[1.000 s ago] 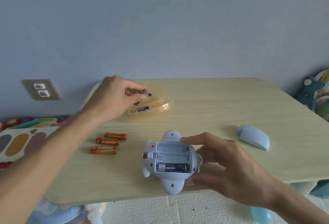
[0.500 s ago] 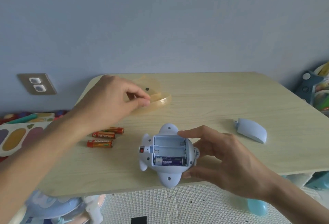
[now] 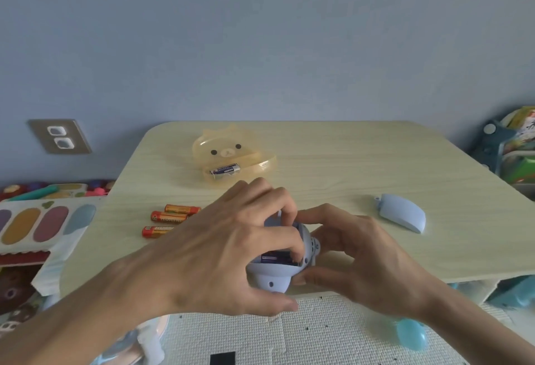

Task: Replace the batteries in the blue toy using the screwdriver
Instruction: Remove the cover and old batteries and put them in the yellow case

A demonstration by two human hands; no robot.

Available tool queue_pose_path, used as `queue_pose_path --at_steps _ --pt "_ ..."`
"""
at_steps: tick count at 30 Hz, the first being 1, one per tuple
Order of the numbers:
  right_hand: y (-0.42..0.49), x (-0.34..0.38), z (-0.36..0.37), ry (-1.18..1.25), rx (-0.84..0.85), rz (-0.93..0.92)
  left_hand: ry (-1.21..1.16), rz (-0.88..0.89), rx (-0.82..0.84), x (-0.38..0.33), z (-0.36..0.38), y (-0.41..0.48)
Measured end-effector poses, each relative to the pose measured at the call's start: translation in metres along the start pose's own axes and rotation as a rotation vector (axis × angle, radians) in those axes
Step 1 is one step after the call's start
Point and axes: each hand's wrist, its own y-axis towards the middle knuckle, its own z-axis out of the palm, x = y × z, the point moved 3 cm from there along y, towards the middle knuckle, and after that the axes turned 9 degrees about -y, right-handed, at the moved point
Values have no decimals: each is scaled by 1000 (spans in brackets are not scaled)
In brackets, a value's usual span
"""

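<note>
At centre left, three orange batteries (image 3: 169, 218) are seen lying discarded on the table (image 3: 362, 167); one fresh cell waits in the bear-faced case (image 3: 231, 159) above. At lower centre, the left hand (image 3: 220, 251) is pinched into the blue toy (image 3: 285, 263), apparently seating a battery, while it is clasped by the right hand (image 3: 362, 254). The cover (image 3: 402, 215), right, remains off.

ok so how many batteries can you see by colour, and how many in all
orange batteries, lying on the table left of the toy: 3
dark blue batteries: 2, one in the open bear case, one in the blue toy
total: 5
The left hand covers part of the toy's compartment, so any battery under it is not counted.
</note>
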Motion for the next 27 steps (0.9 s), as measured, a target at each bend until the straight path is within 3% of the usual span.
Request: queue_pose_path --at_steps 10,21,27 --pt "2 -4 0 115 -29 -23 -216 9 -64 18 9 11" --pt "4 -2 2 37 -38 -142 -241 -3 -118 16 9 15" --pt "3 -2 2 18 -58 -126 -243 97 -199 9 1 14"
